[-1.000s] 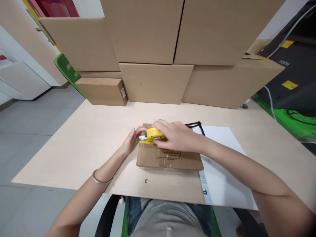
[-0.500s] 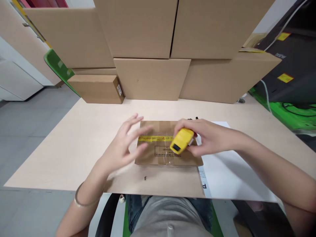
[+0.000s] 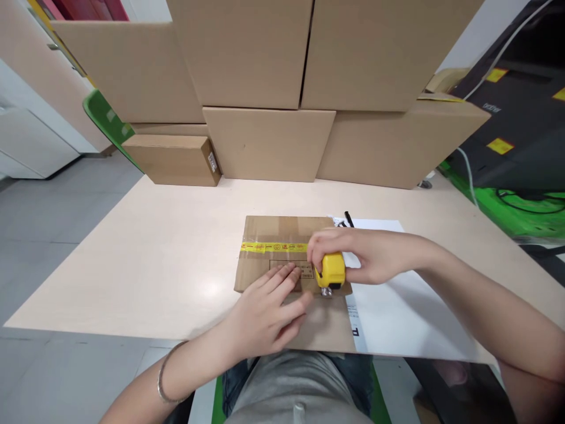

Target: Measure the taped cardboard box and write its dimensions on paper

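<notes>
1. Flat cardboard parcel (image 3: 273, 235) lies on the table (image 3: 145, 253), near its front edge, with a strip of yellow tape (image 3: 269, 247) running across its top face.
2. Right hand (image 3: 366, 256) is closed around a yellow tape dispenser (image 3: 330, 271), held at the parcel's near right corner; the dispenser's metal end points toward the table edge.
3. Left hand (image 3: 265, 309) lies open and flat, fingers spread, with the fingertips resting on the parcel's near edge beside a printed label. It grips nothing. A metal bangle (image 3: 164, 377) circles the left wrist.
4. White sheet of paper (image 3: 397, 318) lies under the parcel's right side and extends to the right.
5. Stacked cardboard boxes (image 3: 265, 141) stand along the far edge of the table, with a smaller box (image 3: 172, 159) to their left.
</notes>
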{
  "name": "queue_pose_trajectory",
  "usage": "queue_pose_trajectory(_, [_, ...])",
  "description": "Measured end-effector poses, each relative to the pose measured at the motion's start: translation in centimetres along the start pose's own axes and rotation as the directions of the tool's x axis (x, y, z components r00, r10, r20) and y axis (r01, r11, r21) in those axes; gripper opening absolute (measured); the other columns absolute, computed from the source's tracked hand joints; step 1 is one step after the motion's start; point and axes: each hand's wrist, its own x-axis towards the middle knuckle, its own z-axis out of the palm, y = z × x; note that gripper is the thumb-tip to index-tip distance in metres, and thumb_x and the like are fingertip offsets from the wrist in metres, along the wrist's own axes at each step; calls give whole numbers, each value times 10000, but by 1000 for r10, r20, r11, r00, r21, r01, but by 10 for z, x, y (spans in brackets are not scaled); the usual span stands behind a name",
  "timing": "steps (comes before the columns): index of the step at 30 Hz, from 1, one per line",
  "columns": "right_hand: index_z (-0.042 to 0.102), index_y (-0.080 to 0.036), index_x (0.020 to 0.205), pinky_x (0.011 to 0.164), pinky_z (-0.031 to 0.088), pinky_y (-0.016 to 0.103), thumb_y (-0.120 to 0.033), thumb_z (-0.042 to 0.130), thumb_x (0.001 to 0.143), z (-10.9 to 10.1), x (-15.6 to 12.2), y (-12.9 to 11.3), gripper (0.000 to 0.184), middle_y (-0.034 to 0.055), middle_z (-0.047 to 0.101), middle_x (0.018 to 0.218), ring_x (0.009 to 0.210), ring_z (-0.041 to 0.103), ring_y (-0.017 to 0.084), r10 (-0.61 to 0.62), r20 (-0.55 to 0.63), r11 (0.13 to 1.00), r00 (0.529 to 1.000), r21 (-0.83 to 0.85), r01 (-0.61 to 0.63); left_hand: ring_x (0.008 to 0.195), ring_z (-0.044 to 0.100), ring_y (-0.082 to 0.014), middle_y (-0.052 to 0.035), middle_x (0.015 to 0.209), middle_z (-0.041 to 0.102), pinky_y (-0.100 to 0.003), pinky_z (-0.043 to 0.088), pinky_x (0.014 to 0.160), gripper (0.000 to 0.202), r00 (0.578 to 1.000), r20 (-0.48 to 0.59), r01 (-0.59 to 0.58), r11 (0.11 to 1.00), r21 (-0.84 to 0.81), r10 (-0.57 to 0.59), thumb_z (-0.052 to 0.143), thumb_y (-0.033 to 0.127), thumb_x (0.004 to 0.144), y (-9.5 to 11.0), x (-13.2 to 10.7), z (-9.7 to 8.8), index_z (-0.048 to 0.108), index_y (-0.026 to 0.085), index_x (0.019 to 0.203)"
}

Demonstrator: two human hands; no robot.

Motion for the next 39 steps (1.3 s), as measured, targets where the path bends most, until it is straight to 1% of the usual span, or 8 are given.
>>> queue_pose_trajectory(4, [647, -186, 1040, 942, 484, 356, -12, 551, 761, -19, 6, 18, 342, 90, 669, 1142, 1076, 631, 215, -8, 9, 1000, 1000, 20, 8, 1258, 636, -360, -176, 1294, 656, -510, 545, 987, 530, 998, 70, 5, 999, 42, -8, 487, 323, 1012, 2, 1, -2, 457, 303, 1540])
queue_pose_trajectory(13, [679, -229, 965, 729, 489, 301, -209, 682, 746, -80, 34, 59, 220, 12, 694, 962, 843, 605, 175, 221, -99, 975, 970, 48, -217, 1243, 622, -356, -177, 1286, 650, -497, 516, 1005, 529, 997, 79, 12, 998, 63, -17, 492, 387, 1011, 4, 2, 2, 498, 298, 1532])
queue_pose_trajectory(17, [713, -223, 936, 734, 461, 312, -300, 739, 785, -84, 41, 53, 172, 11, 702, 973, 854, 564, 171, 318, -193, 948, 928, 54, -314, 1240, 626, -360, -185, 1281, 652, -499, 521, 996, 530, 996, 88, 17, 997, 72, -23, 491, 397, 1012, 5, 2, 1, 501, 300, 1533])
queue_pose_trajectory(22, [714, -287, 999, 768, 468, 335, -379, 632, 895, -76, 38, 52, 161, 1, 698, 1041, 968, 576, 209, 316, -243, 949, 917, 61, -310, 1242, 627, -356, -183, 1284, 653, -494, 515, 1002, 524, 995, 90, 29, 998, 53, -34, 483, 394, 1020, 5, 2, 0, 496, 307, 1537])
queue_pose_trajectory(28, [734, -232, 975, 744, 461, 316, -284, 713, 789, -89, 36, 60, 193, 5, 704, 943, 851, 589, 177, 319, -119, 948, 940, 38, -317, 1227, 634, -356, -182, 1263, 669, -480, 518, 983, 532, 997, 70, 9, 996, 91, -16, 473, 390, 1021, 5, 1, 1, 478, 288, 1544])
queue_pose_trajectory(31, [729, -230, 1019, 744, 479, 301, -177, 697, 738, -79, 31, 50, 287, 11, 712, 989, 865, 619, 179, 227, -37, 974, 973, -1, -228, 1240, 631, -352, -177, 1273, 671, -474, 504, 1015, 582, 998, 67, -17, 991, 134, 8, 514, 383, 1003, 2, -2, 6, 428, 283, 1570])
queue_pose_trajectory(34, [720, -232, 1090, 839, 501, 314, -94, 660, 718, -50, 21, 29, 401, 31, 699, 1082, 984, 644, 200, 107, 66, 994, 992, -45, -104, 1242, 637, -363, -188, 1309, 655, -484, 505, 1019, 658, 995, 87, -65, 982, 179, 50, 571, 360, 964, 1, -4, 12, 376, 284, 1588])
queue_pose_trajectory(39, [705, -237, 1048, 794, 513, 301, -79, 672, 692, -4, -11, -1, 391, 21, 672, 1023, 913, 650, 194, 180, 74, 983, 981, 14, -181, 1376, 537, -403, -214, 1399, 591, -553, 495, 1074, 638, 995, 29, -92, 992, 83, 90, 645, 295, 915, 2, -11, 7, 416, 246, 1508])
